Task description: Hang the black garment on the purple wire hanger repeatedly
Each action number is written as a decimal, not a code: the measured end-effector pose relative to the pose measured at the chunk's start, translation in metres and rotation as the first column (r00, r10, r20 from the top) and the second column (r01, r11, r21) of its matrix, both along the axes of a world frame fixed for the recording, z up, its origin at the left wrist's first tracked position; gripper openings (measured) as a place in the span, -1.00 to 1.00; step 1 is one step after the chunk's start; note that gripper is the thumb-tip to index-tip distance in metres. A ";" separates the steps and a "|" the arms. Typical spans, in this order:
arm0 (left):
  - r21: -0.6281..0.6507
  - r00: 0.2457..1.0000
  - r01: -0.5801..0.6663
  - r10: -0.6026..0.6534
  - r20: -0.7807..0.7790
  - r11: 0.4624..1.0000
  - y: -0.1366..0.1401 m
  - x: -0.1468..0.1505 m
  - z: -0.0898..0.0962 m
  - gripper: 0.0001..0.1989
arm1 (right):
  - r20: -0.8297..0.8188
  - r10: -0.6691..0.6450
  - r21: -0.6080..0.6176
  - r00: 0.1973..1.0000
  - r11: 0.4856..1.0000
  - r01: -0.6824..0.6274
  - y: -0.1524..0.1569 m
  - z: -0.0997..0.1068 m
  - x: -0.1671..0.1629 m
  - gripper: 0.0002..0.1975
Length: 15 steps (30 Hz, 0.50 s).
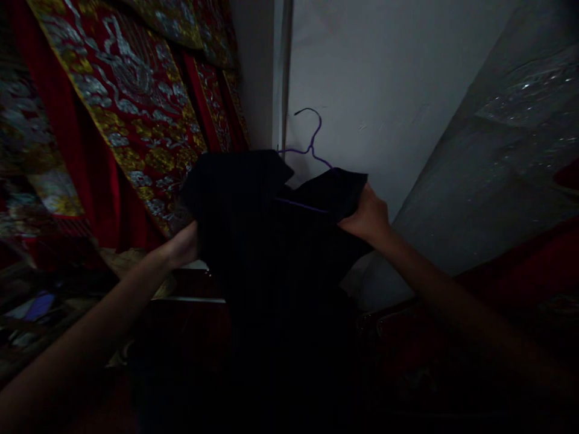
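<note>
Item: your bare forearms, the left forearm (104, 319) entering from 8 o'clock, the right forearm (434, 280) from 4 o'clock. Item: one dark garment (271, 259), at the centre of the dial, upright, falling towards 6 o'clock, where its lower edge is lost in shadow. Pointed, collar-like corners flank its neck opening.

Item: your left hand (184, 246), at 9 o'clock, against the garment's side; its fingers are hidden by the cloth, so you cannot tell whether they are closed. Item: your right hand (370, 216), at 3 o'clock, thumb in front, pinched on the cloth near one pointed corner. Item: one purple hanger (312, 146), inside the garment; its hook rises towards 12 o'clock, its tip turned to 9 o'clock, and a straight bar crosses the neck opening.

Step in hand, by judgement: settling the cloth about the hanger, both sides attended together. The next move calls for an even hold at 9 and 3 o'clock, the cloth lying level over the hanger's arms and the hook free of the neck.

Background stock: red embroidered hangings (136, 78) in gold and silver, at 10 o'clock; clear plastic sheeting (511, 138), glossy, at 2 o'clock; pale wall (371, 72), behind the hook at 12 to 1 o'clock
</note>
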<state>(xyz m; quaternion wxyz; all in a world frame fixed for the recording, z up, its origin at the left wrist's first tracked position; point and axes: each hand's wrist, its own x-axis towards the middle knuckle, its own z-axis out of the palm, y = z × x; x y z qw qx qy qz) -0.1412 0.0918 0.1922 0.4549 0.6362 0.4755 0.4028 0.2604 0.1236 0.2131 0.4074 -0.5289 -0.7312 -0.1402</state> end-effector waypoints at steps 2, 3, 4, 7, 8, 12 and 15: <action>-0.197 0.990 0.069 -0.043 0.136 0.978 -0.011 -0.014 -0.013 -0.19 | -0.020 -0.033 -0.031 0.999 0.999 0.032 0.007 0.010 0.001 -0.32; -0.267 0.982 0.084 -0.034 0.186 0.960 -0.015 -0.018 -0.019 -0.15 | -0.006 -0.024 -0.054 1.000 0.998 0.023 0.010 0.015 -0.002 -0.33; -0.308 0.977 0.071 -0.003 0.214 0.949 -0.019 -0.019 -0.025 -0.13 | 0.024 0.000 -0.075 1.000 0.997 0.002 0.011 0.020 -0.008 -0.33; -0.298 0.982 -0.065 0.114 0.149 0.952 -0.028 -0.014 -0.040 -0.26 | 0.142 0.091 -0.088 0.986 0.993 -0.079 0.008 0.032 -0.025 -0.21; -0.276 0.984 -0.103 0.138 0.113 0.956 -0.031 -0.011 -0.046 -0.32 | 0.172 0.118 -0.080 0.978 0.991 -0.105 0.004 0.034 -0.029 -0.15; -0.240 0.981 -0.164 0.184 0.064 0.957 -0.048 0.000 -0.071 -0.33 | 0.221 0.310 -0.084 0.925 0.951 -0.298 -0.023 0.035 -0.037 0.01; -0.311 0.978 -0.138 0.178 0.105 0.940 -0.063 0.012 -0.087 -0.34 | 0.151 0.466 -0.079 0.872 0.885 -0.459 -0.042 0.031 -0.048 -0.19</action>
